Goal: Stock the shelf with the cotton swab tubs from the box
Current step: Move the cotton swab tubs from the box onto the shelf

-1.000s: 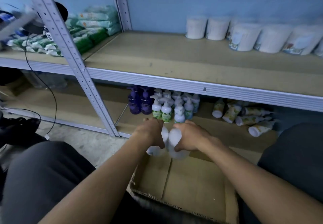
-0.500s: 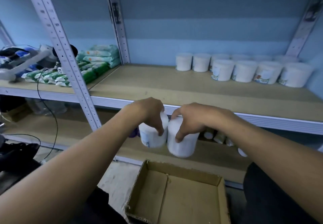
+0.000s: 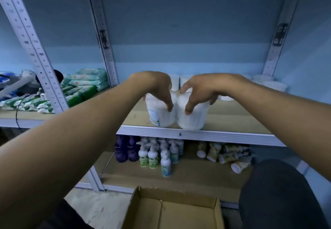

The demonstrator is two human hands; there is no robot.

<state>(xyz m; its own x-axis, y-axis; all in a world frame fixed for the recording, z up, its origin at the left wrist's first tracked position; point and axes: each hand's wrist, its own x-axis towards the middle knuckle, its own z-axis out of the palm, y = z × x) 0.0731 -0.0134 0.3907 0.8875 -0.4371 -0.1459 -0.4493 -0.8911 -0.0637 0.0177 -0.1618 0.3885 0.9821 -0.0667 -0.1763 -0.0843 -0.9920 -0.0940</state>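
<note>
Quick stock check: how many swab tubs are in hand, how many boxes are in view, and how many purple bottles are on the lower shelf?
Cotton swab tubs in hand: 2, one in the left hand (left tub), one in the right hand (right tub)
Cardboard box: 1
Purple bottles: 2
Total: 5

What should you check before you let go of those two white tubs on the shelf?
1. Left hand holds the left tub from above: ok.
2. Right hand holds the right tub from above: ok.
3. Both tubs upright, side by side: ok.
4. Tub bottoms resting fully on the shelf: cannot tell; they sit right at the front edge.
5. Bare shelf behind them for pushing back: ok.
6. Box has no tubs in its visible part: ok.
</note>
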